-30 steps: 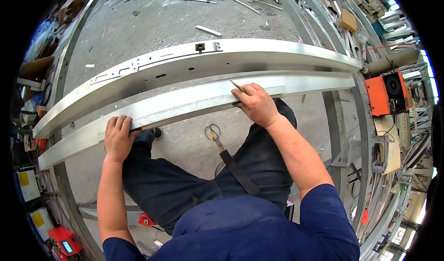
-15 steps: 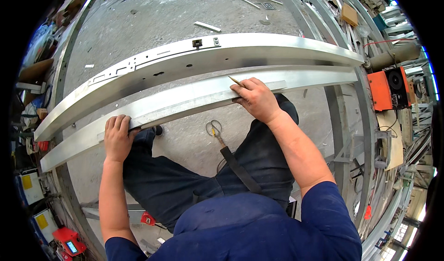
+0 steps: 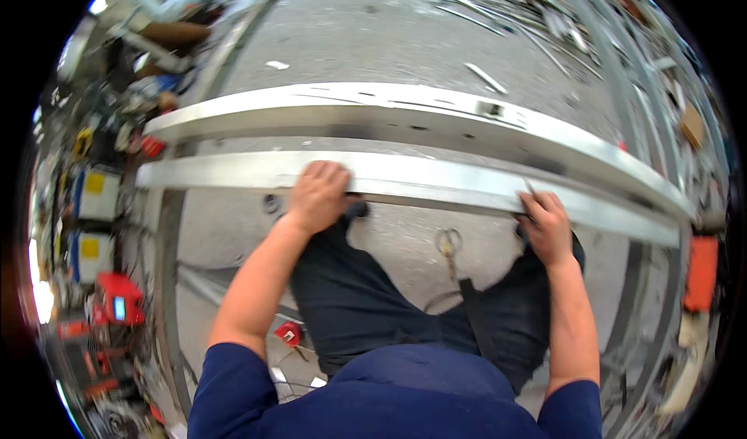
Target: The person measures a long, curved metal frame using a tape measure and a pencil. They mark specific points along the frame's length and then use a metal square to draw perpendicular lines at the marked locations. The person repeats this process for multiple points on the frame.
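Two long silvery aluminium profiles lie side by side across the frame in front of me. The far profile has slots and holes along it. Along the front edge of the near profile runs a narrower aluminium strip, blurred by motion. My left hand is closed over this strip's left part, fingers on top. Farther right, my right hand is closed round a thin pencil, its tip pointing up, and rests against the front edge.
Steel frame rails support the profiles at both ends. Scissors show between my legs. A red tape measure is at lower left, near a red device with a lit screen. Metal offcuts litter the far floor.
The view has swung left, so the profiles slope the other way. My right hand has moved right along the near profile, pencil still held; the left hand keeps its grip.
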### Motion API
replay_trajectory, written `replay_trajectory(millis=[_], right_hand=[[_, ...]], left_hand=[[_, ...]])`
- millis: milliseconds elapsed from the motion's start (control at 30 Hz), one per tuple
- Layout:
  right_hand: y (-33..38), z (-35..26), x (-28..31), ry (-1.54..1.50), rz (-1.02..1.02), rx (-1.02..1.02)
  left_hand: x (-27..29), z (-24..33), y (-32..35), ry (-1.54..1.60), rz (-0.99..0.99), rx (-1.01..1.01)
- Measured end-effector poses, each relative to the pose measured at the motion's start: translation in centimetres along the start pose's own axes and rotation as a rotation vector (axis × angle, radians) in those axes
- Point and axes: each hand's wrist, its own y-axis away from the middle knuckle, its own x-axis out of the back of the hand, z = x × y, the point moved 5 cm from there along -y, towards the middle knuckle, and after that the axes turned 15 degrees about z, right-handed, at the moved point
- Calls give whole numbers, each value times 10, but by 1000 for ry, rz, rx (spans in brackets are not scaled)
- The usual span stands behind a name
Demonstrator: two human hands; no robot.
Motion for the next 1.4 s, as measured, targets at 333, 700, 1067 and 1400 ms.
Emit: replay_trajectory(millis=[333, 700, 1067, 1400], right_hand=[[3, -4, -5, -1, -1, -14], [-3, -6, -6, 2, -8, 6], [-2, -3, -8, -1, 15, 6], [-34, -28, 6, -326, 17, -252]], left_hand=[[10, -1, -1, 47, 13, -39], [8, -7, -1, 182, -52, 95], [2, -19, -35, 191, -369, 369], [-3, -24, -37, 143, -358, 422]])
